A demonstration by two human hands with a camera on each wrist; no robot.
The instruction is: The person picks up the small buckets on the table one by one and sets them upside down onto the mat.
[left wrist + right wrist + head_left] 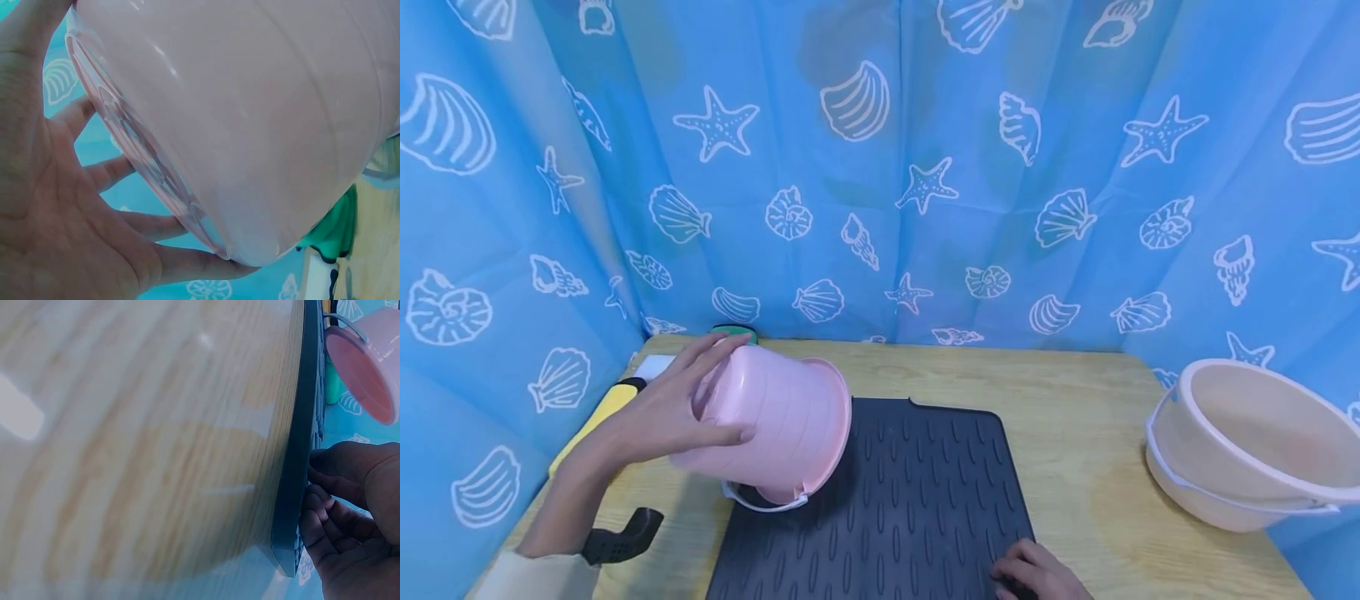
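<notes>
A pink bucket (775, 417) lies tilted on its side in the air, its mouth turned right over the dark ridged mat (917, 500). My left hand (673, 412) grips it round the base, thumb along the near side and fingers spread over the far rim of the bottom, as the left wrist view shows the bucket wall (250, 125) close up. The bucket's white handle (767, 504) hangs below the mouth. My right hand (1037, 571) is at the mat's right edge with loosely bent fingers (331, 519), fingertips right at the mat and nothing visible between them.
On the right of the wooden table (1075, 433) stands a beige bucket (1217, 467) with a white handle. At the left edge lie a yellow-and-black item (598, 417), a white item (653, 367) and something green (735, 332). A blue shell-patterned curtain (880, 167) surrounds the table.
</notes>
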